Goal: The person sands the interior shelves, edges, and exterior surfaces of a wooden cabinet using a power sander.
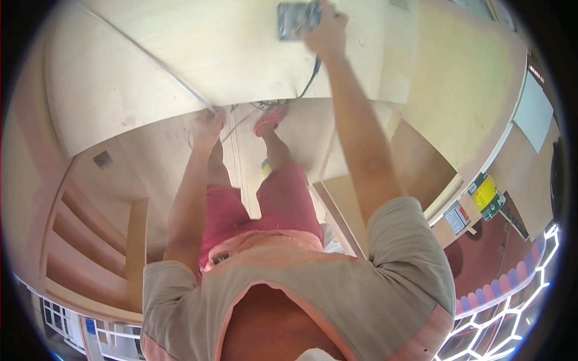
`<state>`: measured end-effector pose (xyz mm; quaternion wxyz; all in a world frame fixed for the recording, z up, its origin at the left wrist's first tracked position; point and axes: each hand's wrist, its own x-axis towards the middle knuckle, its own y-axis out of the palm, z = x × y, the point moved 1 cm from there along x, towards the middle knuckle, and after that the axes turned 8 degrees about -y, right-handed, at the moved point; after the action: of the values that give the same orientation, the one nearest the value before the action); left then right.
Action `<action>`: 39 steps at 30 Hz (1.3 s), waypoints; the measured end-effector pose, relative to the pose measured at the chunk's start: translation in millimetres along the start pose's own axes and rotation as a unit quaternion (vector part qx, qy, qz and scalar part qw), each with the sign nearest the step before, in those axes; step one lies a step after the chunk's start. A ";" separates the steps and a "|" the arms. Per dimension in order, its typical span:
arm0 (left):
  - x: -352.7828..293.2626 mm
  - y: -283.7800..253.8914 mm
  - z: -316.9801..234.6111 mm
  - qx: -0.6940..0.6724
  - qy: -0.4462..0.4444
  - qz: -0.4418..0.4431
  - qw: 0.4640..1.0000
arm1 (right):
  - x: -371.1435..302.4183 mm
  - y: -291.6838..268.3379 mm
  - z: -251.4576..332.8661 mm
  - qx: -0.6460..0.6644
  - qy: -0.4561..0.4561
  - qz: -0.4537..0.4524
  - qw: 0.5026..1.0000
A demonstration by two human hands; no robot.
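Note:
Stretched out to the far side, my right hand (328, 33) grips a dark rectangular corded tool (290, 21) over the pale board (241, 54). Blur keeps me from telling its exact kind. A dark cord (314, 73) curves from near my right wrist down to the board's near edge. My left hand (208, 125) is closed at that same edge, at the near end of a long thin grey strip (147, 54). The strip runs up across the board to the far left. The fingers of my left hand are partly hidden.
Thin loose cables (241, 123) hang below the board's edge, near my red shoe (271, 119). Curved wooden shelves (90, 240) stand at the left. On the right are a wooden panel (421, 150) and a yellow-and-green package (486, 194).

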<state>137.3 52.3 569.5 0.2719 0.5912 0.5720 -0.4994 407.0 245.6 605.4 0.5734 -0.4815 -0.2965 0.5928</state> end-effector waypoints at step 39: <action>5.6 -27.5 16.4 -0.041 -0.019 0.181 0.982 | -105.6 -29.6 -3.3 -0.004 0.189 -0.005 0.982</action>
<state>105.8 45.4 565.6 0.3925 0.6637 0.4706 -0.4290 408.9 147.9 655.3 0.6201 -0.5854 -0.1876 0.4873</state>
